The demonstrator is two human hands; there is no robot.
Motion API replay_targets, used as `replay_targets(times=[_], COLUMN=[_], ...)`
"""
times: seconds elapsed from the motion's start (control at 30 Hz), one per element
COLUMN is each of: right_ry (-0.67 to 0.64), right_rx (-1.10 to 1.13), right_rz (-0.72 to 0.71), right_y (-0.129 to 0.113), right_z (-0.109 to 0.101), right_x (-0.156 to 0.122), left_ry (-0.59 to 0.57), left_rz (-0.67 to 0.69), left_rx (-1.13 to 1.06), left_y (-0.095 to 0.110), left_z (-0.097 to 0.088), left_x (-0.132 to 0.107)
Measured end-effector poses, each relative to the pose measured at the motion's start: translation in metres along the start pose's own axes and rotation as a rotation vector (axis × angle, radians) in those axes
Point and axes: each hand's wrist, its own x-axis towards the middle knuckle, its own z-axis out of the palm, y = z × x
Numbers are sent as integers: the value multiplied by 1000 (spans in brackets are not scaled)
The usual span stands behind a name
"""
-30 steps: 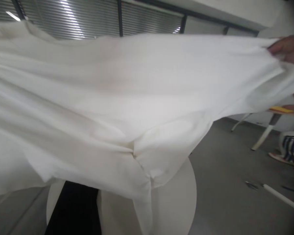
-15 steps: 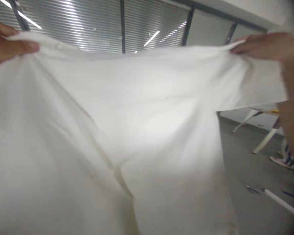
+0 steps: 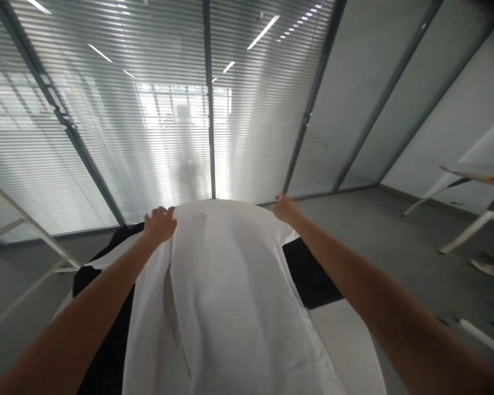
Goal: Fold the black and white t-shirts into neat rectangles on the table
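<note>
A white short-sleeved shirt stretches away from me over a white surface, with folds running along its left part. At its far left shoulder, my left hand grips the fabric with bent fingers. My right hand pinches the far right shoulder, its fingertips partly hidden. Black cloth shows from under the shirt on the right, and more black fabric lies at the left beneath my forearm.
The white tabletop has a rounded edge at right. A white metal frame stands at left. Farther right are another table's leg, a shoe and a white rod on the floor. A glass partition with blinds rises ahead.
The shirt, held up spread before me, has come down over the surface and the black cloth. Both hands have moved lower, farther away and closer together, still gripping its shoulders.
</note>
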Motion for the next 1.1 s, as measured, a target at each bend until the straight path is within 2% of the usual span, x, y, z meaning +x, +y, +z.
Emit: replay_targets(times=[0.07, 0.2, 0.3, 0.43, 0.63, 0.9, 1.1], right_ry=[-11, -120, -206, -290, -301, -273, -253], right_rx=[7, 25, 47, 28, -57, -109, -158], right_rz=[-17, -399, -527, -509, -435, -419, -412], right_y=[-18, -65, -91, -96, -77, -68, -66], right_z=[34, 87, 117, 144, 150, 146, 138], right_x=[-22, -83, -120, -137, -137, -144, -151], left_ry=[-17, -50, -77, -51, -4, -70, -97], left_rz=[123, 237, 189, 118, 50, 48, 87], left_rx=[1, -48, -43, -65, -100, -104, -65], left_y=[7, 9, 2, -4, -8, -20, -19], left_z=[16, 32, 42, 55, 58, 57, 53], left_x=[-34, -101, -136, -155, -157, -156, -160])
